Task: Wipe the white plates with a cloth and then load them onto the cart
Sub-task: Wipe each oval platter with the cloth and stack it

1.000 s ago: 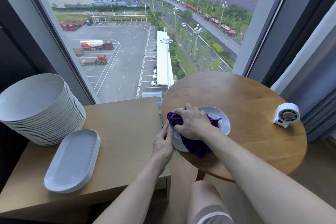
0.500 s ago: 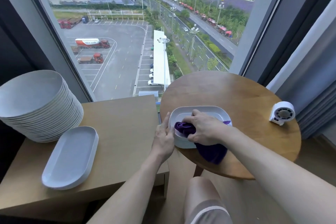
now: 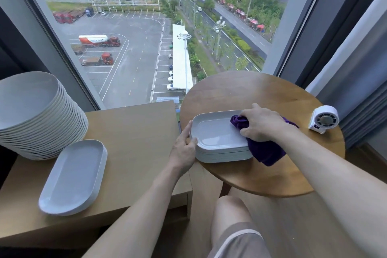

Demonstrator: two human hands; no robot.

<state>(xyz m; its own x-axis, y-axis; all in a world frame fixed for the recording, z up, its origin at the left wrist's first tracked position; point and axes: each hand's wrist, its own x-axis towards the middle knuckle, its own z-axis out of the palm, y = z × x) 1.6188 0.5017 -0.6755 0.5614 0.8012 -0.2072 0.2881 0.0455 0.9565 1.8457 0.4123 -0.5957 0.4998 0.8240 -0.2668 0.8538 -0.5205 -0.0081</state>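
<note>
A stack of white oblong plates [image 3: 215,134] lies on the round wooden table [image 3: 240,90]. My right hand [image 3: 259,124] grips a bunched purple cloth [image 3: 266,151] and presses it on the right end of the top plate. My left hand [image 3: 184,148] holds the left end of the stack, thumb on the top plate's rim and index finger straight along its edge. On the low rectangular wooden surface [image 3: 134,138] to the left lie white oblong plates [image 3: 73,176] stacked together and a tall stack of round white plates [image 3: 35,111].
A small white fan [image 3: 323,119] stands at the round table's right edge. A large window [image 3: 157,27] rises just behind both surfaces, with a curtain [image 3: 360,81] at the right. My knee [image 3: 230,209] is below the round table's near edge.
My right hand has slid the purple cloth from the left end of the top plate to its right end. My left hand has kept hold of the stack's left end.
</note>
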